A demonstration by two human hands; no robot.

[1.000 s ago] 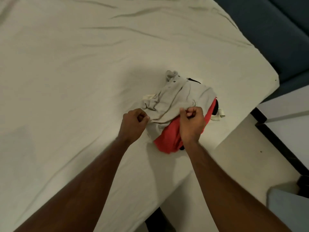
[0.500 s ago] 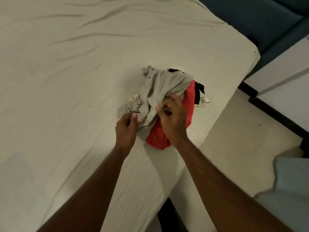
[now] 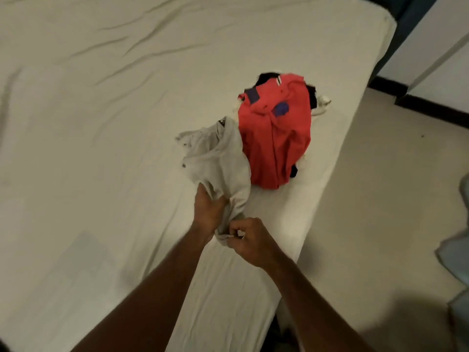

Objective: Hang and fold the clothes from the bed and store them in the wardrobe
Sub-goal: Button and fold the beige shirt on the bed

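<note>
Pulled off the red top (image 3: 275, 138), grey garment (image 3: 218, 158) now lies nearer on the bed (image 3: 101, 148). Right hand (image 3: 250, 241) pinches its near end; left hand (image 3: 209, 213) grips the cloth just beyond (bunched). Red top rests behind, touching.

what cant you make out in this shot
Head view only:
- Black clothing: mostly hidden under the red garment.
- Grey garment: bunched, its type unclear.
- Left hand fingertips: buried in its folds.
- Wardrobe: none recognisable in frame.
</note>
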